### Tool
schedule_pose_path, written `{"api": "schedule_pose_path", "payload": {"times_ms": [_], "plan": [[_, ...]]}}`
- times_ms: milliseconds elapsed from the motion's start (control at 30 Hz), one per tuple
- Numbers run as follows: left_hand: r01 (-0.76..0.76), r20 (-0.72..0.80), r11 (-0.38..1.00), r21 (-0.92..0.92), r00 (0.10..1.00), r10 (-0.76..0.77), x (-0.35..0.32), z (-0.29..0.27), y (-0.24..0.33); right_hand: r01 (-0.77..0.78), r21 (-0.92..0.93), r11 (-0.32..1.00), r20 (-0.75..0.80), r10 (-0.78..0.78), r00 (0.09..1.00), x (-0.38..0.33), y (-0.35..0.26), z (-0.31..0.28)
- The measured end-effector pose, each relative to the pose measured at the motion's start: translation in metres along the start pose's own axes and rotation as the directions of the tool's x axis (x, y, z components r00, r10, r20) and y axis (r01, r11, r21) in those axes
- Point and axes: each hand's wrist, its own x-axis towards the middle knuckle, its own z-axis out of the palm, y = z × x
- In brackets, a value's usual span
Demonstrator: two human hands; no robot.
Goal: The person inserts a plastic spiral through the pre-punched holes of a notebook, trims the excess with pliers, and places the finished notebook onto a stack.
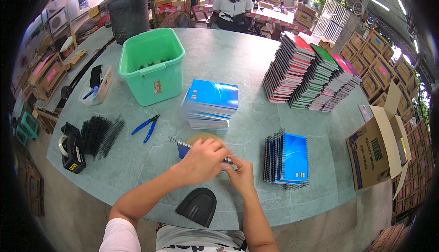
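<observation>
Blue spiral notebook [184, 147] lies under both hands' fingers [218, 150], pinched.

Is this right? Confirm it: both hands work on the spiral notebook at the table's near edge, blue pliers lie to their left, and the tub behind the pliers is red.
Not quite. In the head view the tub is green, not red. The rest holds: the left hand and right hand work on the spiral notebook at the near edge of the table, with the blue pliers to their left.
</observation>
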Motion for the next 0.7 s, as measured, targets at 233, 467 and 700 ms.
{"api": "schedule_pose_path", "payload": {"times_ms": [233,467,700], "plan": [[-0.104,-0.028,0.993,0.054,0.994,0.105,-0.005,0.021,0.001,0.094,0.036,0.995,-0.053,-0.092,0.994,-0.002,0.009,0.006],[-0.067,-0.058,0.998,-0.009,0.996,0.067,-0.005,0.020,0.003,0.184,-0.115,0.976,-0.057,-0.191,0.980,-0.004,0.011,0.009],[-0.054,-0.079,0.989,-0.138,0.996,0.043,-0.008,0.004,0.003,0.201,-0.026,0.979,-0.089,-0.202,0.975,-0.003,0.003,0.011]]}}
